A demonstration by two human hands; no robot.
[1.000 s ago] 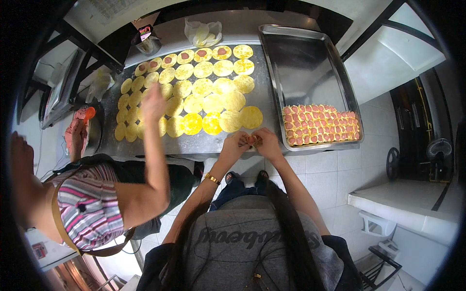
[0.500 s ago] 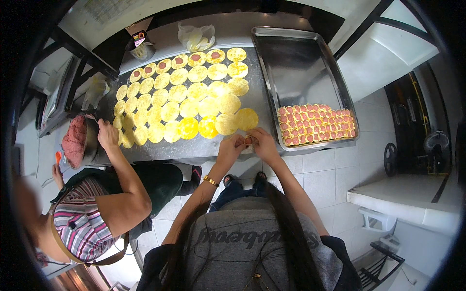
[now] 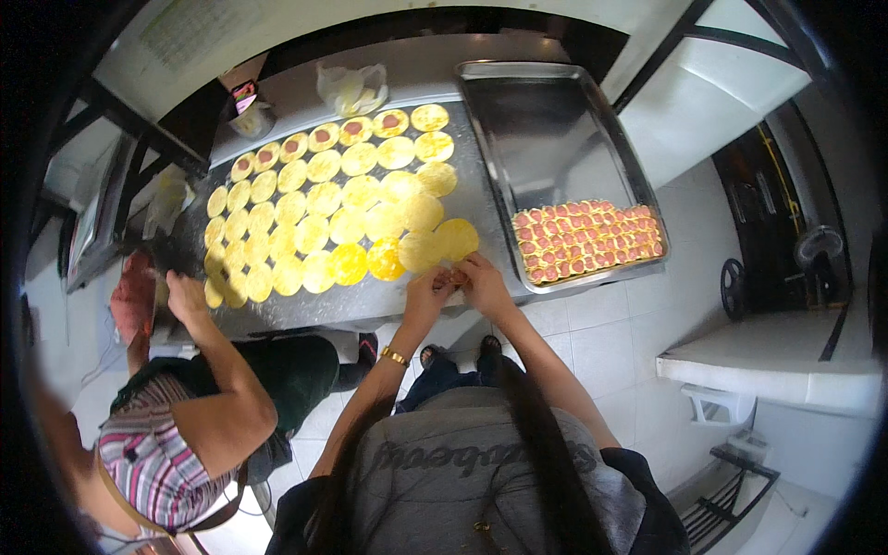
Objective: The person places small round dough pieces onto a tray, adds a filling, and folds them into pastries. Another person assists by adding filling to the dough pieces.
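Note:
At the table's near edge, my left hand [image 3: 429, 292] and my right hand [image 3: 483, 281] meet with fingers closed around a small open-topped dumpling [image 3: 458, 277] with pink filling; the fingers cover much of it. Just beyond them lie rows of round yellow dumpling wrappers [image 3: 350, 265], some overlapping. Along the far row, several wrappers carry a dab of pink meat filling [image 3: 355, 129]. To the right, a metal tray [image 3: 659, 205] holds closely packed dumplings [image 3: 587, 242] in its near end.
On my left a co-worker [image 3: 176, 416] stands at a bowl of pink meat filling [image 3: 132, 298], one hand [image 3: 188, 298] near the wrappers. At the back are a plastic bag [image 3: 351, 90] and a metal container [image 3: 252, 120]. A white ledge [image 3: 768, 370] is at the right.
My view has shifted slightly, moving the table and tray left in the picture. My hands still hold the dumpling together. The co-worker's lower hand has moved up to the meat filling.

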